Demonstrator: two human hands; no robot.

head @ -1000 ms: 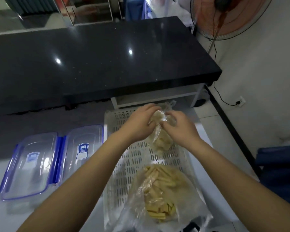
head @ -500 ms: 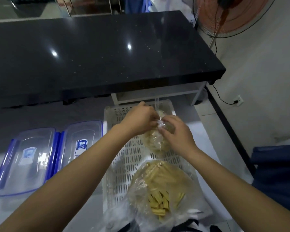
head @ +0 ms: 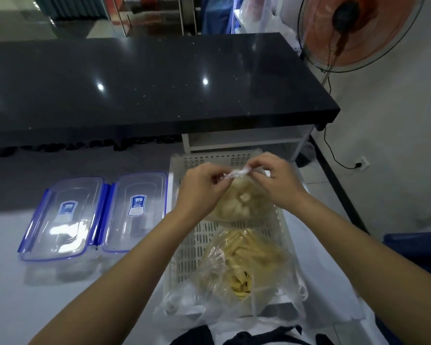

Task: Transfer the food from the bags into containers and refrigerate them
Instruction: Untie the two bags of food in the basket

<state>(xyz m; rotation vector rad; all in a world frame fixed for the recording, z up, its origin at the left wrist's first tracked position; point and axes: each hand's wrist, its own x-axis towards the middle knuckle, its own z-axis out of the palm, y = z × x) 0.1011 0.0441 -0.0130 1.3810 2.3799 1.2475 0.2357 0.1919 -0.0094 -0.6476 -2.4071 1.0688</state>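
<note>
Your left hand (head: 200,186) pinches the twisted top of the small clear bag (head: 237,204) with thumb and curled fingers, and your right hand (head: 278,181) pinches the same top from the other side. The thin strip of plastic is stretched between your two hands, which are close together but do not touch. Both hands are almost closed, knuckles up, with the backs turned to the camera. Both forearms come in from the lower edge of the picture and meet above the basket, the left one from the lower left, the right one from the lower right.

The small clear bag holds pale pieces of food and hangs under your hands, over the far half of the white perforated basket (head: 184,247). Whether its bottom rests on the basket, you cannot tell from here. In the near half of the basket lies the bigger bag (head: 244,265), with yellow sticks of food inside; its loose plastic spreads over the near rim.

To the left of the basket, two clear containers with blue-edged lids stand side by side on the grey surface: the nearer container (head: 137,210) just beside the basket, the farther container (head: 62,220) touching it on its left. Both have lids on.
</note>
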